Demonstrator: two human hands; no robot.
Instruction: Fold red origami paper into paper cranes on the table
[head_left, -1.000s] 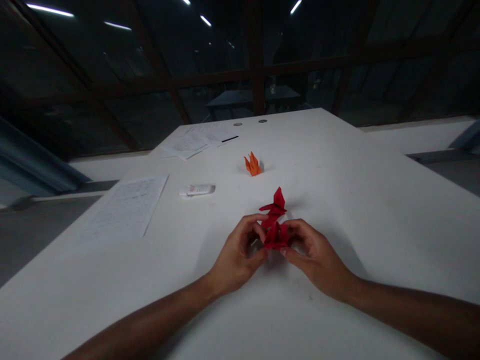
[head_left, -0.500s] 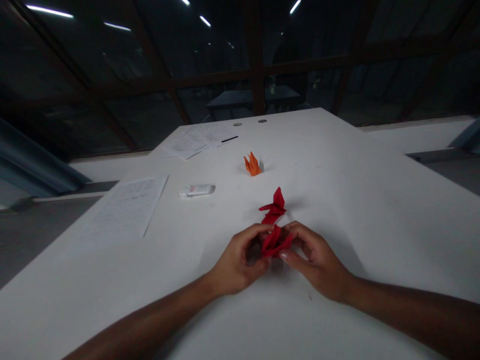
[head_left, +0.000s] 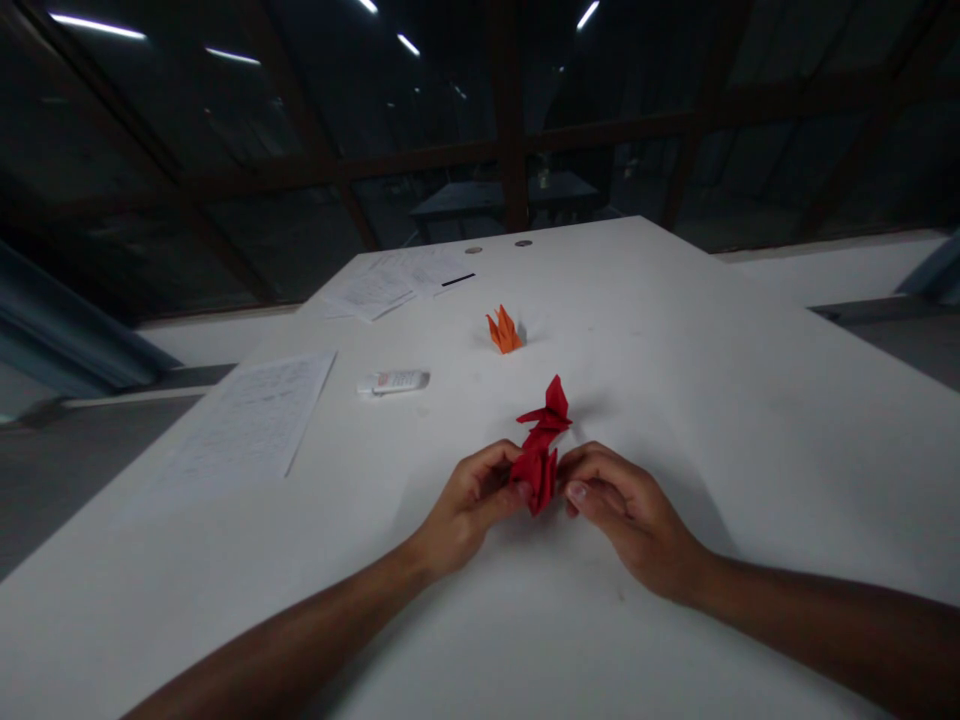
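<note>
My left hand point(head_left: 469, 510) is closed on a folded red origami piece point(head_left: 534, 478), thumb on its near face and fingers behind. To its right, my right hand point(head_left: 619, 510) has its fingers curled in and thumb bent, with no paper visible between them. The right fingertips lie close to the paper's right edge; whether they touch it I cannot tell. Just beyond the held piece, a red origami crane point(head_left: 551, 412) stands on the white table point(head_left: 712, 400), its near part overlapped by the held piece. Farther away sits an orange origami crane point(head_left: 505, 332).
A white tube-like object point(head_left: 395, 382) lies left of the cranes. One printed sheet point(head_left: 247, 420) is at the table's left side. More papers point(head_left: 390, 282) and a dark pen-like stick point(head_left: 458, 280) lie toward the far edge. Dark windows point(head_left: 420, 100) stand beyond.
The held red piece has been turned so its folded layers stand upright, and it sits slightly left. My right fingers have come off it, while my left hand keeps its grip.
</note>
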